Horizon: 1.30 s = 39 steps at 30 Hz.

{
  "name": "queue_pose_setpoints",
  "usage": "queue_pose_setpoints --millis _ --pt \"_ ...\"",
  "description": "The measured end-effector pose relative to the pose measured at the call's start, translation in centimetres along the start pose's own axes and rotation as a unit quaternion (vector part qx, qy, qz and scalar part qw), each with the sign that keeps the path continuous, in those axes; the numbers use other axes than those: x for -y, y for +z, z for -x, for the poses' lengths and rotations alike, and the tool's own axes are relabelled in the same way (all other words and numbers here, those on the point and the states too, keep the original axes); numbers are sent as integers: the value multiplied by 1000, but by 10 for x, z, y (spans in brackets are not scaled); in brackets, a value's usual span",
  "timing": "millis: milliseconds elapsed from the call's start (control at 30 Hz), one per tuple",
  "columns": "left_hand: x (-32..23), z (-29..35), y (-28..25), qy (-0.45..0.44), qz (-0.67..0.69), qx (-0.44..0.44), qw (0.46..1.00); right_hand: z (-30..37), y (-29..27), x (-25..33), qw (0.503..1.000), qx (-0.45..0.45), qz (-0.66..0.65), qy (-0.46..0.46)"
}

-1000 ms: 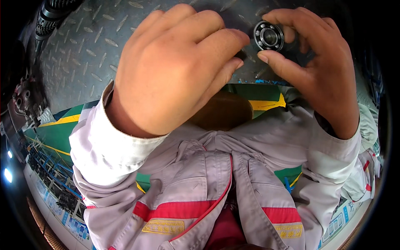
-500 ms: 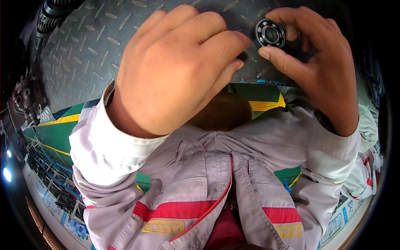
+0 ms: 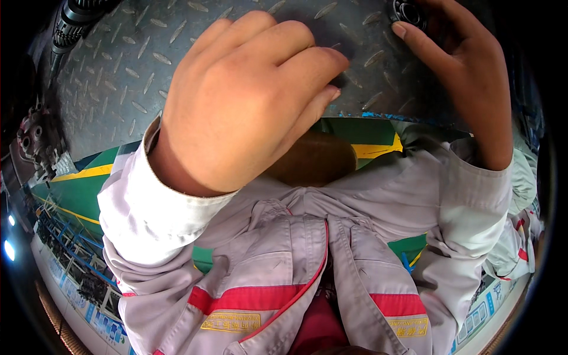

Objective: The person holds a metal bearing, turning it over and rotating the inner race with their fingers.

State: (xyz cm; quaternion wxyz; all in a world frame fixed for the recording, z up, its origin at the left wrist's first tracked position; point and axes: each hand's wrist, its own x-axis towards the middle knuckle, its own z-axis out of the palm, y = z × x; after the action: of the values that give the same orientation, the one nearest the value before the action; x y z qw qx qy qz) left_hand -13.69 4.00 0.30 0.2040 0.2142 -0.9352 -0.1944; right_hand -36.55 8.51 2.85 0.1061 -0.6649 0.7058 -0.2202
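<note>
A steel ball bearing [image 3: 408,13] is pinched between the thumb and fingers of my right hand [image 3: 470,71], at the top right over the metal tabletop. Part of the ring is cut off by the upper edge of the picture and covered by the fingers. My left hand [image 3: 248,103] hovers back-up over the tabletop's near edge, left of the bearing and apart from it. Its fingers are curled in and the thumb lies close against the forefinger. Whatever those fingers may hold is hidden beneath the hand.
The dark tread-plate tabletop [image 3: 136,77] has a blue-chipped front edge. A black ribbed tool [image 3: 74,26] hangs at the upper left, above a dark cast-metal part [image 3: 36,136]. Below is a brown round stool [image 3: 319,157]. A person's pale clothing [image 3: 520,236] shows at right.
My right hand has moved up and slightly right, away from the left hand, carrying the bearing with it. The left hand has barely shifted.
</note>
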Motion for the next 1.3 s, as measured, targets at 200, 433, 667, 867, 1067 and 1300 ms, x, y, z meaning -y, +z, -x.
queue_pose_setpoints --millis 200,433,667,867,1067,1300 --pt "-1 2 -2 -13 2 -10 1000 -1 -5 7 999 27 -15 33" --pt "0 2 -5 -20 -2 -12 1000 2 -10 7 997 -2 -32 65" --pt "0 2 -5 -30 -3 -9 1000 10 3 -12 963 101 -132 -211" --pt "0 3 -5 -22 6 -7 1000 16 10 -4 956 103 -155 -227" --pt "2 3 -7 -20 -8 -26 999 14 11 -4 956 116 -178 -202" --pt "1 3 0 -11 -25 -21 999 19 16 -18 948 140 -198 -206"
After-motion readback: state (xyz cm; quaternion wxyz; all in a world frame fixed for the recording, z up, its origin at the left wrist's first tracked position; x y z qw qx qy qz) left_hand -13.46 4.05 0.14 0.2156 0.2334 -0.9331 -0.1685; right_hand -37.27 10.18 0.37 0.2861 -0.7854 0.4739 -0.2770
